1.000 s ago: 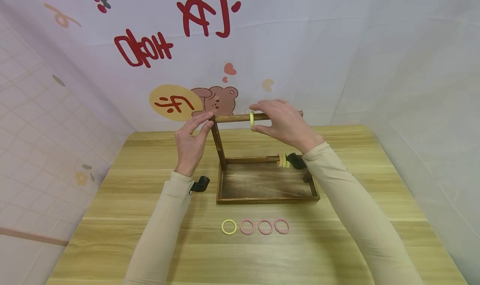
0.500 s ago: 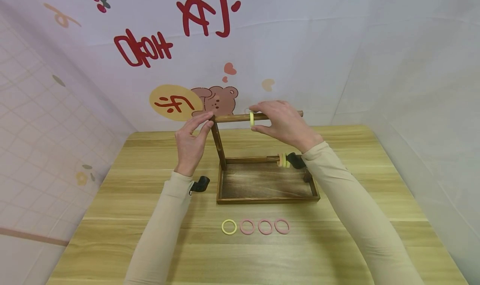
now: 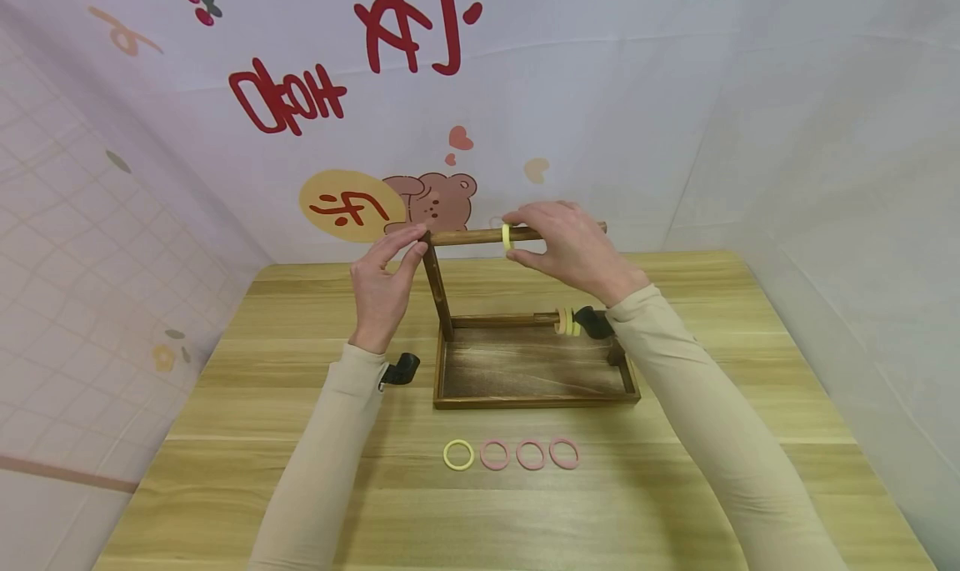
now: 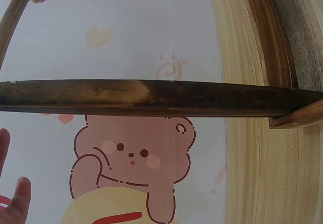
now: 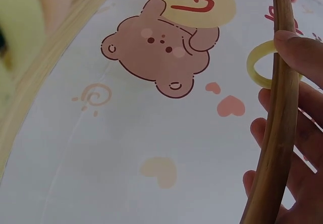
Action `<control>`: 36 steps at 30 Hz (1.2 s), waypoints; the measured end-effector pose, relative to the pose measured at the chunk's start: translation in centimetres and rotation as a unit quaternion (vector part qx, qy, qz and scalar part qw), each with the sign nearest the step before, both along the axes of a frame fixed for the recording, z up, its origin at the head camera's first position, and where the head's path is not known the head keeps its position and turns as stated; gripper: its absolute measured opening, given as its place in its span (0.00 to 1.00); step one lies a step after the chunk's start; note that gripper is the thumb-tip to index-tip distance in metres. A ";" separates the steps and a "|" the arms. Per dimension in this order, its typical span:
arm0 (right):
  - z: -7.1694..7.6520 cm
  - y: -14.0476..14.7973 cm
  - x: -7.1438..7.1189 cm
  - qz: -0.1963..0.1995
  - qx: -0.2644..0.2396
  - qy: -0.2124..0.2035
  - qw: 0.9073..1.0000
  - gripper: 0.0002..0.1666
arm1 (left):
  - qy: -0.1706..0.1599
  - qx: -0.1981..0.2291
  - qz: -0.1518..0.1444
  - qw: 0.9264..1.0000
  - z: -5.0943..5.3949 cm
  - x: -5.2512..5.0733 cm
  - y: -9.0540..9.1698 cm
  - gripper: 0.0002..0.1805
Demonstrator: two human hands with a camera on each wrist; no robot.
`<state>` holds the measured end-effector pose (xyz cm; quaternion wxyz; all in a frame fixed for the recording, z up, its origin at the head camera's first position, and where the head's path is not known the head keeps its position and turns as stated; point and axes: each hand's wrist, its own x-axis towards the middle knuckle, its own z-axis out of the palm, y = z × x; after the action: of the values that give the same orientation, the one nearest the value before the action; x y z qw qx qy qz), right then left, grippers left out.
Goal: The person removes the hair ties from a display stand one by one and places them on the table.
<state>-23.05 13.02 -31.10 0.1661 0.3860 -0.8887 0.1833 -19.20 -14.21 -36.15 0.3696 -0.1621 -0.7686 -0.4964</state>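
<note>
In the head view, my right hand [image 3: 573,246] pinches a yellow ring [image 3: 506,237] between thumb and fingers. The upper rod [image 3: 472,237] of a dark wooden rack passes through this ring, as the right wrist view shows with the ring [image 5: 260,65] around the rod [image 5: 282,108]. At the rod's left end, my left hand [image 3: 381,283] pinches the top corner of the rack, above its upright post [image 3: 437,288]. Lower down, several yellow and orange rings [image 3: 567,322] hang on the lower rod [image 3: 495,321], partly hidden by the black wrist camera.
The rack's shallow tray [image 3: 536,403] stands on the wood-grain table [image 3: 300,438]. In front of it lie a loose yellow ring [image 3: 458,468] and three pink rings, one of them the rightmost pink ring [image 3: 576,454]. A printed white cloth [image 3: 600,104] hangs behind.
The right hand and the yellow ring have shifted very slightly to the right along the upper rod. My left hand stays at the rack's corner.
</note>
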 end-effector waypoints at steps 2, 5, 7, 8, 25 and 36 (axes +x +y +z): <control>0.0 0.1 0.0 -0.005 -0.001 -0.003 1.000 0.29 | 0.004 -0.001 -0.003 1.000 -0.8 -0.7 -0.4 0.13; 0.0 0.4 0.0 -0.013 -0.002 -0.006 1.000 0.30 | 0.006 -0.001 -0.005 1.000 -0.4 -0.4 -0.3 0.13; 0.1 0.5 0.1 -0.017 -0.005 -0.008 1.000 0.30 | 0.004 -0.001 -0.004 1.000 0.1 0.0 0.0 0.13; 0.1 0.6 0.1 -0.019 -0.006 -0.009 1.000 0.30 | 0.003 -0.002 -0.002 1.000 0.2 0.1 0.1 0.13; 0.2 1.7 0.2 -0.032 -0.020 -0.016 0.999 0.28 | 0.007 0.000 -0.013 1.000 -1.3 -1.0 -0.8 0.14; 0.2 2.6 0.2 -0.038 -0.034 -0.007 0.999 0.28 | 0.003 0.001 -0.012 1.000 -1.2 -1.0 -0.7 0.14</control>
<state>-22.90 15.63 -30.92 0.1804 0.3446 -0.8971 0.2097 -20.17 -14.91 -37.35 0.3664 -0.1724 -0.7650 -0.5009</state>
